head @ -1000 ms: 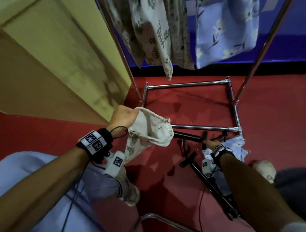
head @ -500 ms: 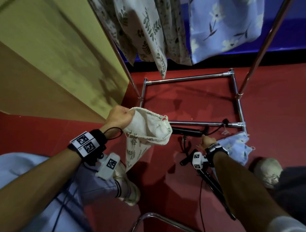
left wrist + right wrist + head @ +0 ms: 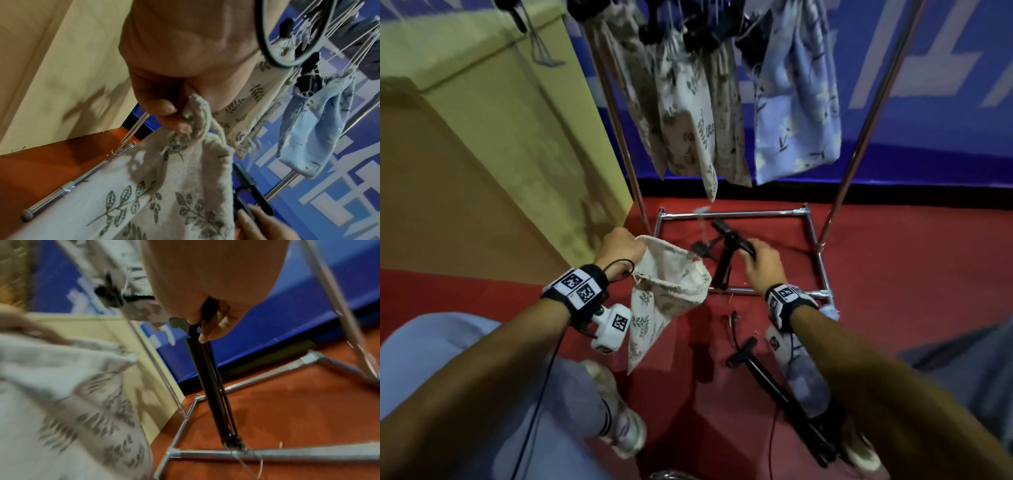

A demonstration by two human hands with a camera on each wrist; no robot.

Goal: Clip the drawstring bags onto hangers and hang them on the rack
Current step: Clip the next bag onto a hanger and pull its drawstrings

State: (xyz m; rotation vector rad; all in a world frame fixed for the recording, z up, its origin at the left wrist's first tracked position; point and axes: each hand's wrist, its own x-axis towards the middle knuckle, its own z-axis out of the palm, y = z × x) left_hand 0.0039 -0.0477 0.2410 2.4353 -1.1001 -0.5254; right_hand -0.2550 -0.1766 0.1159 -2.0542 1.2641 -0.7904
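My left hand grips the gathered rim of a cream drawstring bag printed with leaves; the bag hangs open-mouthed over the red floor. In the left wrist view my fingers curl round its rim and cord. My right hand holds a black clip hanger by its bar, lifted above the rack's base; in the right wrist view the hanger slants down to the near base bar. A light blue floral bag lies on the floor under my right forearm.
A chrome rack stands ahead, with several cream leaf bags and a blue bag hanging on it. Another black hanger lies on the floor near my right shoe. A yellow-green box stands at left.
My right hand has come up from the floor by the blue bag, lifting a black hanger over the rack's base. The left hand still holds the cream bag.
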